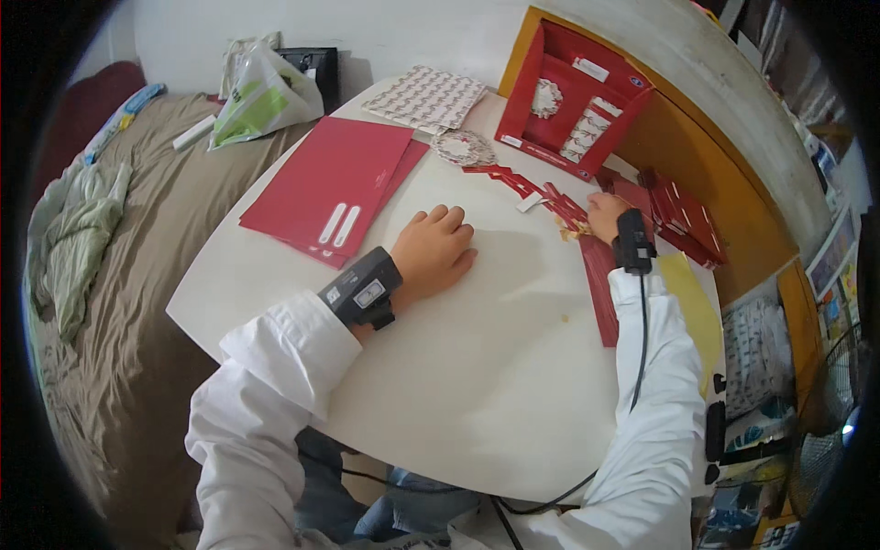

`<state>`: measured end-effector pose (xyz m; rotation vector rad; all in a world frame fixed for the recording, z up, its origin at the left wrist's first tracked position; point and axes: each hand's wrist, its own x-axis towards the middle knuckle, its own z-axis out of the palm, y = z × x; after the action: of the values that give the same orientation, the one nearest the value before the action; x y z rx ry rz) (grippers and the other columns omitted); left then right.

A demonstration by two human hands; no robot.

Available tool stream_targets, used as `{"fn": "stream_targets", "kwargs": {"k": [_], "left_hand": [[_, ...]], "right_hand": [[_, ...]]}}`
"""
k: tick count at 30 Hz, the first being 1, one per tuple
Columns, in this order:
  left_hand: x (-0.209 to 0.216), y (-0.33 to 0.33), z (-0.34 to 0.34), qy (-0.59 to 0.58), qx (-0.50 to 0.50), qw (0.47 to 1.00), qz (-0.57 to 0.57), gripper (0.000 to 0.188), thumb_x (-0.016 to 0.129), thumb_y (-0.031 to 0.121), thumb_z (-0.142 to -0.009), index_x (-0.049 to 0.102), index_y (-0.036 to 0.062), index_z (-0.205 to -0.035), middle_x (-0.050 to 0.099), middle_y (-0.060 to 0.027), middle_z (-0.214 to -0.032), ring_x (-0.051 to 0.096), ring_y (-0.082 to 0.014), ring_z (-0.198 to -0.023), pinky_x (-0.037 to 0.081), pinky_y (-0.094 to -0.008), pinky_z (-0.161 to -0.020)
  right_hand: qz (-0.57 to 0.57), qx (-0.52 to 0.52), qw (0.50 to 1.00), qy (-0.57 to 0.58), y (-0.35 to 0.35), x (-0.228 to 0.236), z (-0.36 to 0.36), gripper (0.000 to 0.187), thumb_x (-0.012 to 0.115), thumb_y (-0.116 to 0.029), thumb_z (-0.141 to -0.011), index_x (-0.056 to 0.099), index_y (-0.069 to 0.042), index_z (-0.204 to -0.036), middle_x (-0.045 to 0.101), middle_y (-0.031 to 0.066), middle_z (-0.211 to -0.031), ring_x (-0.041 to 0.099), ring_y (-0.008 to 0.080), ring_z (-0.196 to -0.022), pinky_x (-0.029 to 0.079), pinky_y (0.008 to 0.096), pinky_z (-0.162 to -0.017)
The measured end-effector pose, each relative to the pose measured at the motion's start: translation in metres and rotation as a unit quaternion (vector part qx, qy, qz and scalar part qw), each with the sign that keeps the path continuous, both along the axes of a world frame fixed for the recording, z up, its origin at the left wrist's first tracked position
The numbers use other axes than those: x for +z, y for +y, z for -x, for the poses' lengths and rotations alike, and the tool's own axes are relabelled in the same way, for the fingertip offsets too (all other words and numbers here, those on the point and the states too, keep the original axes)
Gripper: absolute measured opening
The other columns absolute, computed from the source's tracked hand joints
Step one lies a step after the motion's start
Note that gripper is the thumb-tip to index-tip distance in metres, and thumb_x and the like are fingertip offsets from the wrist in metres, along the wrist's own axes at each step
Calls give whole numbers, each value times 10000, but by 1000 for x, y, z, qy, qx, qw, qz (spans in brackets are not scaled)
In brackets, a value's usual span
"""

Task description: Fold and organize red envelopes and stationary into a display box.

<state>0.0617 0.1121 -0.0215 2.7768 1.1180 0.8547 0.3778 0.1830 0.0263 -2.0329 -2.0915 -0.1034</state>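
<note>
Left hand point(436, 251) on table point(486, 376), right hand point(607, 216) by red strips point(598, 289).

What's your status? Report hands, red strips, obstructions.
Left hand palm-down on table, loosely open. Right hand at red strips, grip unclear. Strips overlapping, strewn on table's right side. No plain obstruction; red box stands beyond right hand.

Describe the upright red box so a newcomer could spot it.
At the white table's far edge, right of centre, is an orange-brown panel. Before it, beyond the right hand, stands the red box. Unlike the flat red sheets, it is upright, with a round patterned piece showing.
</note>
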Motion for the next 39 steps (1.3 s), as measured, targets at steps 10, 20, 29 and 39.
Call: {"fn": "stream_targets", "kwargs": {"k": [10,20,29,39], "left_hand": [[4,-4,-11,-17,2,1000,-22,203,585,207,-796,578,37,-907,493,-103,-943,475,-265,-924,389,-372,-792],[3,-2,-10,-23,8,1000,-20,198,587,213,-799,579,36,-888,494,-101,-930,477,-271,-911,382,-377,-782],[0,-1,-9,-34,2,999,-24,205,586,220,-804,578,40,-903,493,-108,-942,479,-269,-917,381,-372,-780],[3,-1,-7,-26,11,1000,-11,207,583,208,-809,581,42,-932,495,-113,-966,473,-271,-933,374,-373,-797]], "right_hand": [[-93,80,978,167,0,-38,-29,361,515,-147,-847,544,-14,-1182,567,207,-1103,577,316,-956,443,352,-869],[21,-37,999,34,-58,-12,-6,514,602,-444,-800,612,-26,-1099,535,183,-1109,553,315,-988,420,370,-887],[63,-10,998,27,-59,-6,-28,644,673,-454,-714,534,-12,-1162,530,196,-1122,533,334,-1052,427,374,-904],[83,-79,992,-47,-100,1,-11,591,603,-431,-785,490,-29,-1203,489,182,-1202,489,352,-1114,387,420,-951]]}}
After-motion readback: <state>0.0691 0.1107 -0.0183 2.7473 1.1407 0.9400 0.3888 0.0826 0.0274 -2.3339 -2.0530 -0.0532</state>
